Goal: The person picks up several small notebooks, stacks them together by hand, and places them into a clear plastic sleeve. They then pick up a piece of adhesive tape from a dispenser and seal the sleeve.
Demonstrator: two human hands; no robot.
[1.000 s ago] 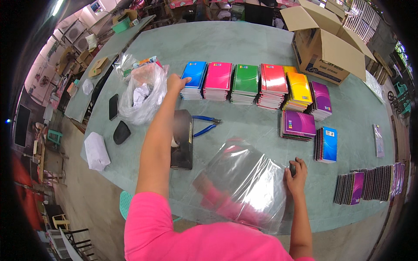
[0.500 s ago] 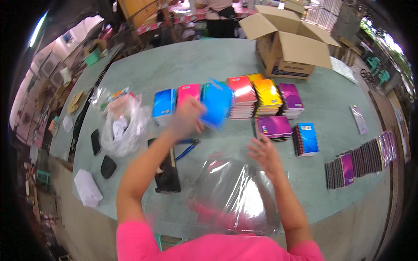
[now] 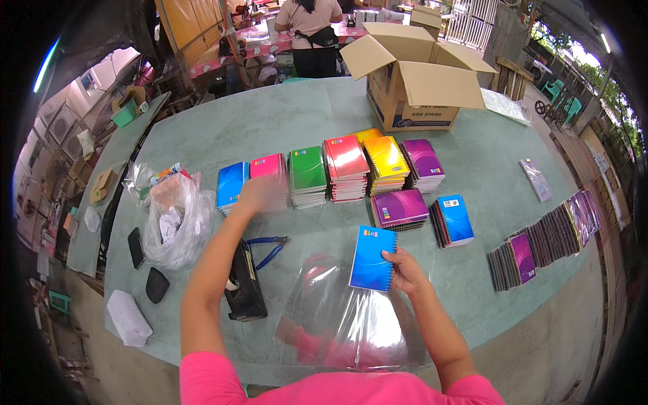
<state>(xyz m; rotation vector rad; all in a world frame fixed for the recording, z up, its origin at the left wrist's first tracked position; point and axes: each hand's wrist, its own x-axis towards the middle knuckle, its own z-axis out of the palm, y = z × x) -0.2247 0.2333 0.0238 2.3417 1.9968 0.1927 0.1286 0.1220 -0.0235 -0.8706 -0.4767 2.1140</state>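
Your right hand (image 3: 408,271) holds a blue spiral notebook (image 3: 371,260); at its ten o'clock, your left hand (image 3: 262,196) is blurred, grip unclear.

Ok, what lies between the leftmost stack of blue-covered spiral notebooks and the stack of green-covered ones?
The stack of pink-covered notebooks, partly hidden by the blurred left hand, as the head view shows.

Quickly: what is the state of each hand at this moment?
Left hand: blurred at the pink notebook stack; open or closed cannot be told.
Right hand: closed, holding a blue spiral notebook by its coiled edge.
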